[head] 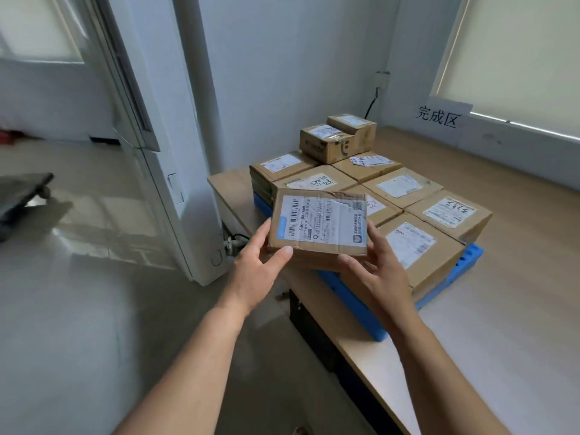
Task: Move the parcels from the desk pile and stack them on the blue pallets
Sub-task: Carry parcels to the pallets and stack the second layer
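I hold a flat cardboard parcel (318, 224) with a white shipping label in the air in front of me. My left hand (259, 265) grips its near left corner, thumb on the front edge. My right hand (375, 268) grips its near right side from below. Just beyond it lies the blue pallet (354, 306) on a wooden table, covered by a layer of several brown parcels (408, 196). Two smaller boxes (339, 138) sit as a second layer at the far corner.
The wooden table (502, 309) runs along the wall under a window, with a paper sign (437, 119) taped there. A white standing air-conditioner unit (175, 183) rises to the left of the table. A dark trolley (22, 189) stands on the shiny floor at far left.
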The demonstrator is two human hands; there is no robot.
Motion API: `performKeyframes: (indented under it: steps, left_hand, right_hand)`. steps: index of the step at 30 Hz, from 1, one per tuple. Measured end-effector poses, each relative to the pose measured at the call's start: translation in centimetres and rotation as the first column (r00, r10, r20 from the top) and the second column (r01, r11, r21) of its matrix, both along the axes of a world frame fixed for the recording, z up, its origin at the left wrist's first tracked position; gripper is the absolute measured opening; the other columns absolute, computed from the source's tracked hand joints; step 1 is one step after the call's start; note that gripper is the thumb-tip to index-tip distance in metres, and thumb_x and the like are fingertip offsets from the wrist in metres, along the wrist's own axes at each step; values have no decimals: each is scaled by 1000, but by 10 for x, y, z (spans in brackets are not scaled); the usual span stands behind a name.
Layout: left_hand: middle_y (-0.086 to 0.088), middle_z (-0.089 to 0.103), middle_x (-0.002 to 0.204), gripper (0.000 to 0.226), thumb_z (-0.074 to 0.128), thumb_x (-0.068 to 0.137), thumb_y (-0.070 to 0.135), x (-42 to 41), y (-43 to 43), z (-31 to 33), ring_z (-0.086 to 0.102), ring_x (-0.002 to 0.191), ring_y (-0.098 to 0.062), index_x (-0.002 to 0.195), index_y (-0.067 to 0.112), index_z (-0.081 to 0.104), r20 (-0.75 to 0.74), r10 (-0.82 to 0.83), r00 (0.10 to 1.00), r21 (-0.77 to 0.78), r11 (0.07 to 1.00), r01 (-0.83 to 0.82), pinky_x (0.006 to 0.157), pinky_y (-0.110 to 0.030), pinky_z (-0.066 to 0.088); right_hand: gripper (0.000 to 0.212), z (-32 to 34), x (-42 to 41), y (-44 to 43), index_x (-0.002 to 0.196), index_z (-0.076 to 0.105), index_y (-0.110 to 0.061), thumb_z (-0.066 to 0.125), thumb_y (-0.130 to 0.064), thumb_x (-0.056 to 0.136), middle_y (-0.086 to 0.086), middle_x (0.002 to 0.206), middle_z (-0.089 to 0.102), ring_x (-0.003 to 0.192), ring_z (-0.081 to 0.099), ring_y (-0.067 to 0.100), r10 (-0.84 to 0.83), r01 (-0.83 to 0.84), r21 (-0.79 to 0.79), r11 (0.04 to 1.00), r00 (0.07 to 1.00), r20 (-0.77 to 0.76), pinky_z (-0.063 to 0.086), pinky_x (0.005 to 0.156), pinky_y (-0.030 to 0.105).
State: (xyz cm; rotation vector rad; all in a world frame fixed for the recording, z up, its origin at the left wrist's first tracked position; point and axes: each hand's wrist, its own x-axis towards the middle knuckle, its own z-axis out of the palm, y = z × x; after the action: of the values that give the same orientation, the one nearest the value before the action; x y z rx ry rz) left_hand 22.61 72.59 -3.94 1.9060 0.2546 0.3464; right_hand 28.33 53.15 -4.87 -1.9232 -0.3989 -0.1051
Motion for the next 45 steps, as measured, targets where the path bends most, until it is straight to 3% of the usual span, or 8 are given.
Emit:
performKeyframes:
  steps: [5,11,15,20,25,29,35,45]
  left_hand:
    - [36,45,107,51,55,94,29,52,37,13,41,110,4,138,43,35,-32,18,999,23,1000,-18,94,-22,30]
    - [13,53,130,47,54,93,33,132,76,15,43,123,-9,138,36,41,-45,5,999,61,998,-3,96,-25,33]
    - [18,58,114,35,53,93,34,176,95,16,49,111,-4,128,38,48,-35,-6,999,49,999,8,90,-19,38]
    - [20,60,118,46,57,82,49,216,121,7,50,117,-9,127,42,49,-53,-55,997,32,998,57,101,-37,42]
    - [26,58,111,40,61,89,27,265,151,0,52,113,-6,120,48,47,-78,-133,988,39,990,136,100,-36,44]
    - [18,57,115,45,61,89,23,312,177,-3,52,111,-8,129,37,44,-107,-239,965,43,969,245,93,-31,46]
    - [14,57,113,46,59,90,16,381,217,1,53,104,-6,131,32,45,-140,-373,917,23,925,380,79,-15,43]
    - [14,54,118,52,57,90,18,463,246,-17,54,111,-11,137,32,39,-218,-565,796,4,815,580,89,-24,43]
  right_hand:
    - [71,6,51,44,142,26,-34,67,-28,84,-10,123,48,109,49,5,0,1,-41,999,1000,17,45,91,27]
    - [73,7,116,85,146,25,-29,66,-28,86,-15,117,47,107,47,2,-81,81,-21,997,997,-3,39,87,21]
    - [73,0,151,107,146,26,-29,67,-28,85,-5,132,53,116,51,10,-117,117,-35,993,993,3,41,90,25]
    - [73,1,182,128,142,24,-37,67,-18,85,-15,123,49,113,48,4,-144,143,-44,989,989,-19,40,88,21]
    - [75,-4,215,152,145,24,-36,63,-13,86,-12,131,51,118,49,4,-241,238,-95,967,970,-23,44,99,30]
    - [75,-6,240,178,147,26,-34,60,-10,86,-5,129,55,116,51,9,-360,351,-133,927,932,-49,46,99,37]
    - [73,-2,277,228,145,26,-38,61,-12,86,-11,132,52,115,50,5,-501,489,-146,860,863,-64,46,97,34]
    - [67,-9,319,270,143,30,-36,62,-13,88,-9,132,51,116,48,7,-678,650,-202,732,725,-123,44,95,30]
